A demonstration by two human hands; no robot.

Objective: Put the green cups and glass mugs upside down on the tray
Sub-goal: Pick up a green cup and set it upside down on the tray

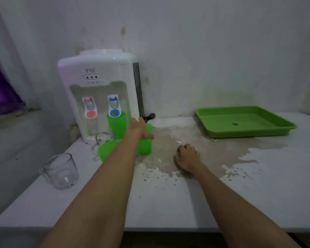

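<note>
In the head view, the left hand (139, 128) is stretched forward over a cluster of green cups, its fingers spread wide across the top of the green cup (146, 140) nearest the middle of the table; whether that cup is actually gripped cannot be told, since the palm hides the contact and the hand is somewhat blurred. Just left of that hand's forearm a second green cup (106, 153) is seen, partly covered by the arm, and beyond the hand a third green cup (116, 125) stands under the blue tap of the white water dispenser (97, 86). A glass mug (105, 137) is placed between the dispenser and the second cup, close to the left forearm, and another glass mug (61, 170) is set upright well to the left of that forearm, near the table edge. The right hand (187, 157) is laid on the worn, patchy white table (240, 194) with its fingers curled loosely under, holding nothing. The green tray (244, 121) is found far beyond and to the right of the right hand, close to the wall, with nothing resting in it.
</note>
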